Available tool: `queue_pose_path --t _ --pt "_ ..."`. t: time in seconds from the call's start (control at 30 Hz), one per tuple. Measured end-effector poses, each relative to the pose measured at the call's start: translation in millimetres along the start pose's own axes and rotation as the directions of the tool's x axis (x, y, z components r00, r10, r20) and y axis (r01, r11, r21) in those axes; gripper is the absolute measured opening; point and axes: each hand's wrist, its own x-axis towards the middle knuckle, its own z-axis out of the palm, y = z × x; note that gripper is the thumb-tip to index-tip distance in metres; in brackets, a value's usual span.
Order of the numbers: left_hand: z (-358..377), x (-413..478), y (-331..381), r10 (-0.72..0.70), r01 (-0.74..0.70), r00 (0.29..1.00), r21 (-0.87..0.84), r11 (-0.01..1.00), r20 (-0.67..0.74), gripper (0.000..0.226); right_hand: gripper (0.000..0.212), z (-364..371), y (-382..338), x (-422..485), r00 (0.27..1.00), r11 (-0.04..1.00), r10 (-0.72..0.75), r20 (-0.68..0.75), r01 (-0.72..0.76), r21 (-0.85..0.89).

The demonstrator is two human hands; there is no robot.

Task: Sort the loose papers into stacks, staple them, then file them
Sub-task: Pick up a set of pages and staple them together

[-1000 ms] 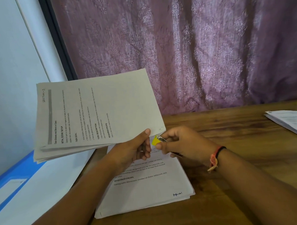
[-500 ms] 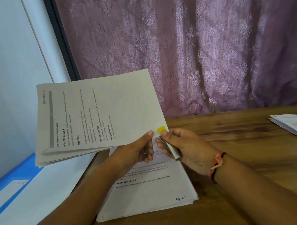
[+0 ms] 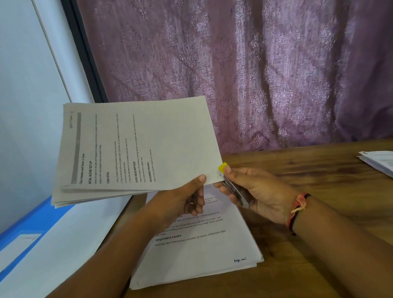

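Head view. My left hand (image 3: 184, 199) pinched the held stack (image 3: 141, 146) of papers near its near right corner, thumb on top and fingers curled beneath, lifting it above the table's (image 3: 304, 162) near left part. My right hand (image 3: 256, 191) gripped a metal stapler (image 3: 232, 187), fingers wrapped round it. A second earlier its yellow end had sat lower, below the paper's edge. Now it had risen to that corner and touched the right edge. I could not tell whether the sheets sat between its jaws.

A blue folder (image 3: 25, 226) lay past the table's left edge, with a large white sheet across it and a white label too blurred to read.

The top held page carried handwritten "SECTION-3" and the printed headings "Clean Glasses and Store in Case", "INITIAL SCENE SETUP", "TASK GOAL", "TASK DESCRIPTION" and "REQUIRED PROPS". Beneath my hands, the table stack (image 3: 195, 257) lay at the near left edge, reading "REQUIRED PROPS", with a small illegible scrawl at its near right corner. A third stack (image 3: 385, 163) lay at the table's right edge.
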Motion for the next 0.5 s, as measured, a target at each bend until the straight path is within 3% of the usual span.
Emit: queue_pose_path --t 0.5 --pt "3.7 -1.3 2.7 -0.016 0.016 1.0 -0.006 1.0 -0.011 0.037 0.039 -3.8 -0.2 -2.0 1.0 1.0 0.005 0.005 -0.005 -0.024"
